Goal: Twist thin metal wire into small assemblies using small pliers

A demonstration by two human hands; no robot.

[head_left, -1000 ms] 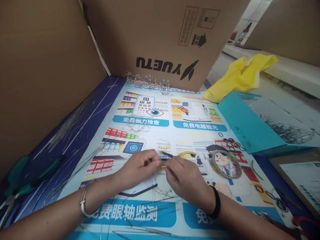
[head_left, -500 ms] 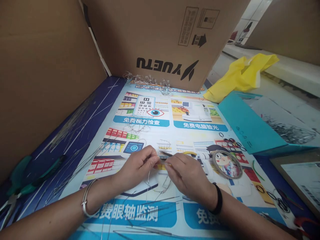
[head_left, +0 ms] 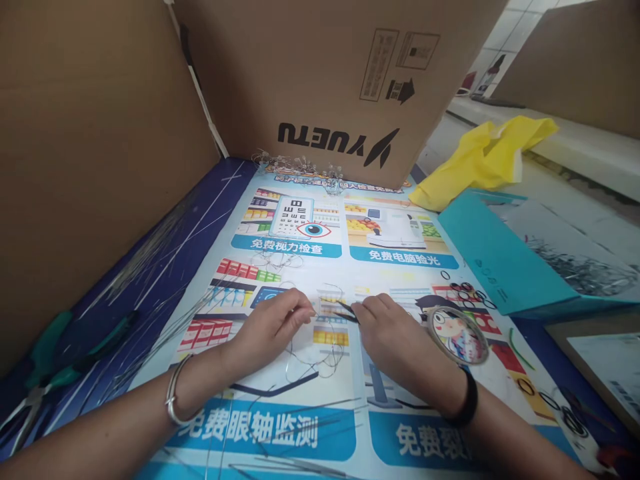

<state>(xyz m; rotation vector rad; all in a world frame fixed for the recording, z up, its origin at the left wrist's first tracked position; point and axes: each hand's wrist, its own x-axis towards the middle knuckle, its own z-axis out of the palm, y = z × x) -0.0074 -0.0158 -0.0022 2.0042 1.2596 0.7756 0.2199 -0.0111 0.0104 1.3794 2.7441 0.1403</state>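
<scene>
My left hand (head_left: 275, 327) is closed in a pinch over the middle of the printed sheet, on a thin wire (head_left: 289, 350) that hangs below the fingertips. To its right, my right hand (head_left: 393, 340) is wrapped around small pointed pliers (head_left: 347, 312). Their dark jaws stand apart and point toward my left hand; most of the tool is hidden in the palm. A loose curl of thin wire (head_left: 333, 357) shows between and below the hands.
Straight wires (head_left: 295, 460) lie near me. Green-handled pliers (head_left: 50, 367) are at left. Tape roll (head_left: 485, 350), black rings (head_left: 463, 291), a teal folder (head_left: 480, 257) with wire pieces and a yellow cloth (head_left: 480, 160) are at right. A cardboard box (head_left: 300, 73) stands behind wire clusters (head_left: 295, 165).
My right hand has moved right, away from my left, taking the pliers with it. The pliers' jaws now show a wider gap. The camera view has shifted slightly.
</scene>
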